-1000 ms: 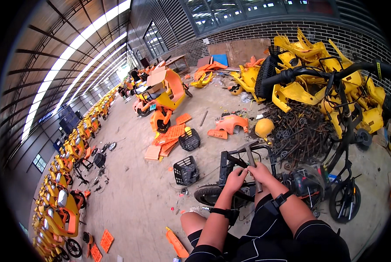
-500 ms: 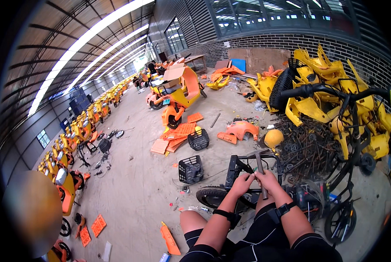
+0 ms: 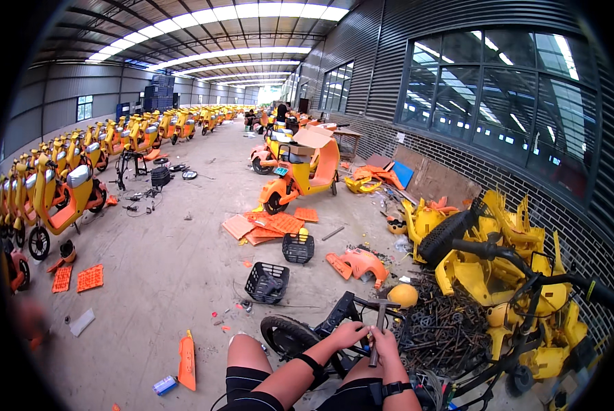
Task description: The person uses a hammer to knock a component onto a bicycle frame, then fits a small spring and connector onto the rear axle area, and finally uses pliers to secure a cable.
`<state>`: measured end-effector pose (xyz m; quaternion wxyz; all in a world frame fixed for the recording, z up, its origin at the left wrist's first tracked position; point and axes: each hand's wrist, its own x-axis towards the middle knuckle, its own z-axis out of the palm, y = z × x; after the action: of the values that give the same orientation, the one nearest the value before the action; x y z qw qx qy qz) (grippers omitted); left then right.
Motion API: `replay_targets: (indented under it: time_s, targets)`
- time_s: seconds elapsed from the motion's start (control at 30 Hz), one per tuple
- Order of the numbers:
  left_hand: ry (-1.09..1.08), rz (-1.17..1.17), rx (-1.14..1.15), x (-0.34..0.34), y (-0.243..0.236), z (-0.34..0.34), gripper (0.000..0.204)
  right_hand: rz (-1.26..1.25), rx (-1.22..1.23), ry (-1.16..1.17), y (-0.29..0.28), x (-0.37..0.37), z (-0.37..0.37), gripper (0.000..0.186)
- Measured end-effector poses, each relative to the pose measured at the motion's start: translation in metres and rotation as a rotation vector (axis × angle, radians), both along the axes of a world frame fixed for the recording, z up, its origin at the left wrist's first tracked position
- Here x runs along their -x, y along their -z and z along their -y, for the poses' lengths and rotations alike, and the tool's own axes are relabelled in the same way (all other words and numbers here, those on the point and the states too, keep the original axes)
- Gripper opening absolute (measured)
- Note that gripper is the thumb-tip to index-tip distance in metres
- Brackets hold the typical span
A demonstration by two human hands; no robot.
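The right hand [image 3: 388, 346] closes round the handle of a hammer [image 3: 380, 316], beside the left hand [image 3: 348, 335], whose hold cannot be told, near a black scooter frame [image 3: 342, 310]: seemingly a positioning step, any blow calling for clear fingers.

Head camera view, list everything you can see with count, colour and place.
Hammer: one, greyish, lower centre
Scooter frame: one, black, lower centre
Handlebar: one, black, right
Metal parts: many, dark, lower right
Body panels: many, yellow, heaped right
Round shell: one, yellow, right of hammer
Small baskets: two, black, centre
Curved shell: one, orange, centre
Flat panels: several, orange, centre
Parked scooters: many, yellow and orange, left
Centre scooter: one, yellow and orange, upper centre
Board: one, blue, right of centre
Windows: several, dark, upper right
Wristbands: two, black, bottom
Left grip: one, bare, close to hammer handle
Right grip: one, bare, around hammer handle
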<state>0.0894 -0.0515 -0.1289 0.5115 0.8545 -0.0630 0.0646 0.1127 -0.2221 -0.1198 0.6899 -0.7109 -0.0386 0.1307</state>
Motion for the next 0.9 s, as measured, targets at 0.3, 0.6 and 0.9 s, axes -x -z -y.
replay_targets:
  time_s: [0.3,0.6,0.9]
  targets:
    - [0.001,0.024,0.049,-0.001,0.005,-0.005,0.047,0.006,-0.015,0.028,0.003,-0.002,-0.006,0.036]
    - [-0.009,0.004,0.064,0.001,-0.003,-0.004,0.044,0.004,-0.021,0.024,-0.006,0.002,-0.005,0.036]
    - [0.0,0.008,0.12,0.002,-0.006,-0.007,0.038,0.068,0.01,0.045,-0.008,0.005,-0.013,0.038]
